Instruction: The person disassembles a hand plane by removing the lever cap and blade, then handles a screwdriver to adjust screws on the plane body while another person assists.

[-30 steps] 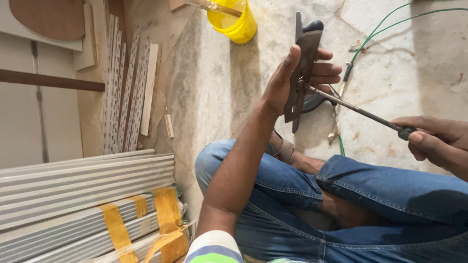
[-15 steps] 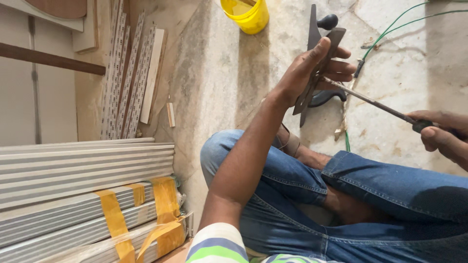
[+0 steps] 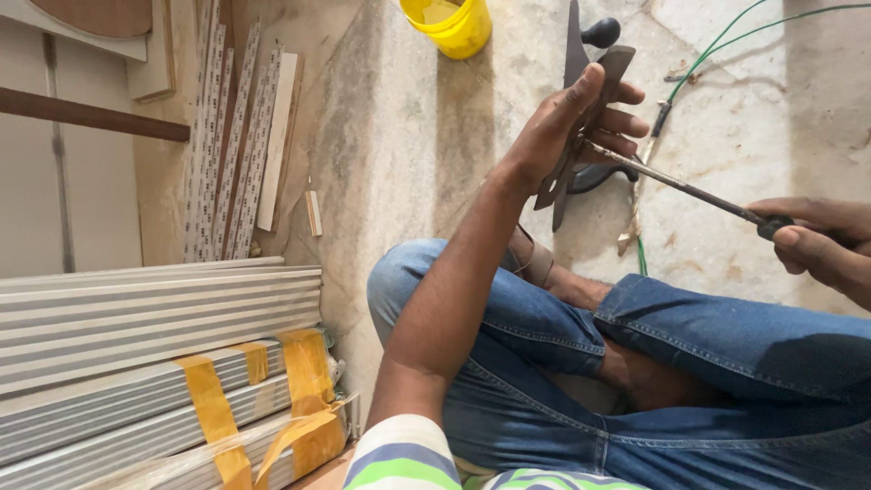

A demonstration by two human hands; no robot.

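My left hand (image 3: pixel 567 127) grips an upright dark metal bracket (image 3: pixel 575 54), a flat blade-shaped piece with a black knob behind its top. My right hand (image 3: pixel 817 240) holds the dark handle of a long screwdriver (image 3: pixel 680 186) at the right edge. The screwdriver's thin shaft runs up and left, and its tip meets the bracket just below my left fingers. I sit cross-legged in blue jeans on a stone floor, with both hands raised above my knees.
A yellow bucket (image 3: pixel 451 24) stands at the top. Green wire (image 3: pixel 717 41) trails across the floor at upper right. Bundled grey ribbed panels (image 3: pixel 154 318) with yellow tape lie at lower left. Perforated strips (image 3: pixel 227 136) and wooden boards lean behind them.
The view has shifted slightly, so bucket and hands sit higher in frame. My left hand keeps its hold on the bracket, and the screwdriver stays against it.
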